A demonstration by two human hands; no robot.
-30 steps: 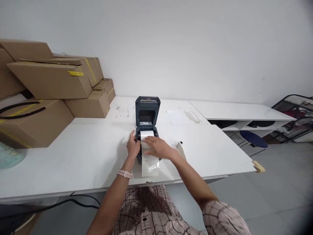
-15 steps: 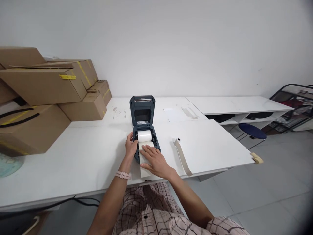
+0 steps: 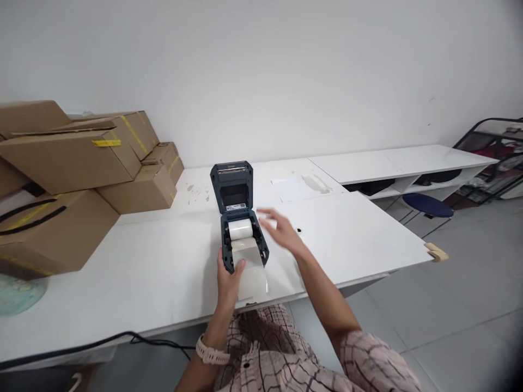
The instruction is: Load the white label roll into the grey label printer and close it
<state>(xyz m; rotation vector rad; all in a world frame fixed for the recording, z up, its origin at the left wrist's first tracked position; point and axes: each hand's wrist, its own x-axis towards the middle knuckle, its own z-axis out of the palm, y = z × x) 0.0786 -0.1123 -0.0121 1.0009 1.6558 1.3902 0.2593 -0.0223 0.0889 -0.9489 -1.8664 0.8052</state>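
A dark label printer (image 3: 225, 239) stands on the table with its lid (image 3: 232, 185) raised. Inside lies a white label roll (image 3: 241, 228), and its label strip (image 3: 251, 272) runs out over the front edge toward me. My left hand (image 3: 227, 283) grips the printer's front left corner, thumb on the strip's left edge and fingers along the side. To the right of the printer, my right hand (image 3: 281, 231) is in the air, fingers stretched out and slightly blurred, holding nothing. Just past its wrist, a small black spot (image 3: 299, 230) shows on something white.
Cardboard boxes (image 3: 69, 163) are stacked on the left of the white table (image 3: 171, 272). A thin white sheet (image 3: 290, 189) lies farther back. Black cables (image 3: 131, 335) hang at the front edge. A blue stool (image 3: 427, 203) stands on the right, and a padded corner (image 3: 436, 252) juts out.
My right hand has lifted off the label strip and moved up and right. My left hand has slid toward the printer's front corner, its thumb now on the strip. My view has shifted slightly.
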